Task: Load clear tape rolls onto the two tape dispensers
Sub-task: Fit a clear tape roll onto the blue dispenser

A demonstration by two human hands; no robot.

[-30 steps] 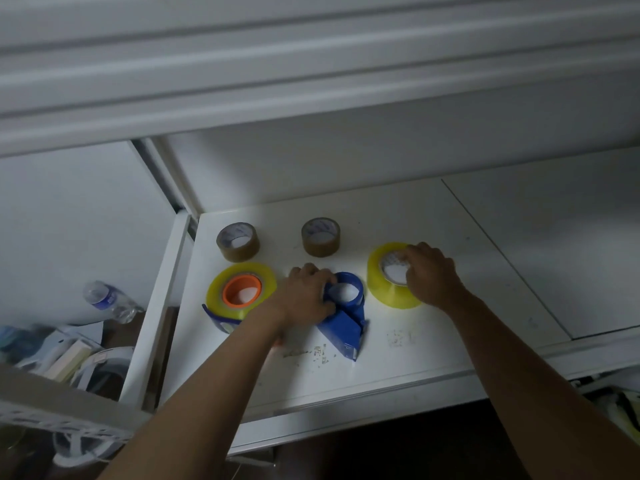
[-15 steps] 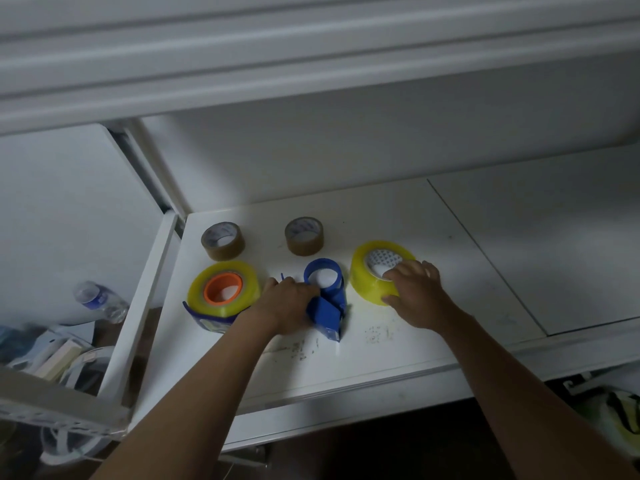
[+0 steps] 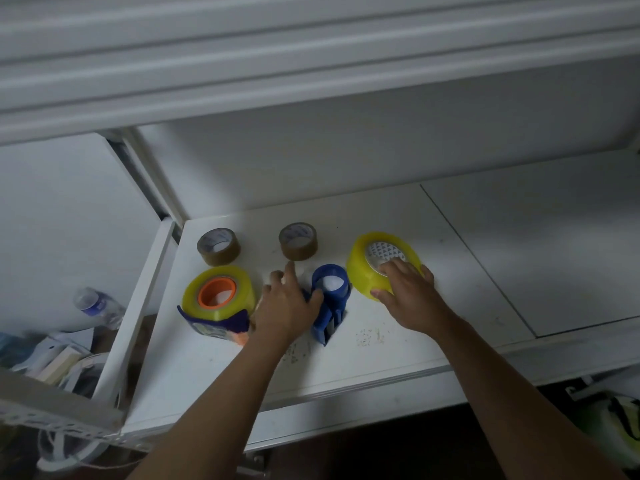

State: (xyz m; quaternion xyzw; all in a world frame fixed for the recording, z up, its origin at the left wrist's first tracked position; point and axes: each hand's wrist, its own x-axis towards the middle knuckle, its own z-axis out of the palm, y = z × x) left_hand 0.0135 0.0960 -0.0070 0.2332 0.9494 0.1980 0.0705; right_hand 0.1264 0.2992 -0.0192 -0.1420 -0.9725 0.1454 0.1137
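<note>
Head view, looking down onto a white shelf (image 3: 398, 344). Far left, below the shelf's edge, a plastic water bottle (image 3: 97, 304) lies among clutter. On the shelf's left side sits a yellow-tinted clear tape roll (image 3: 221, 291), already seated on the orange hub of a blue dispenser (image 3: 216, 325). Behind it rest two brown tape rolls, one at the left (image 3: 218, 245) and one further right (image 3: 298, 240), well apart from each other.

The left hand (image 3: 287, 306) reaches in from below with the forearm stretched forward; the thumb hooks against the side of the empty blue dispenser (image 3: 329, 301) while the fingers extend loosely toward the back of the shelf, so it grips the dispenser lightly rather than wrapping it. That dispenser's round hub carries no roll.

Just beside it on the right lies the second clear tape roll (image 3: 367, 268), flat on the shelf and tilted slightly up. The right hand (image 3: 407, 294) comes in palm down, fingers curled over the roll's near rim and into its core, thumb against the outer wall, holding it.

The two hands are apart, with the empty dispenser between them.
</note>
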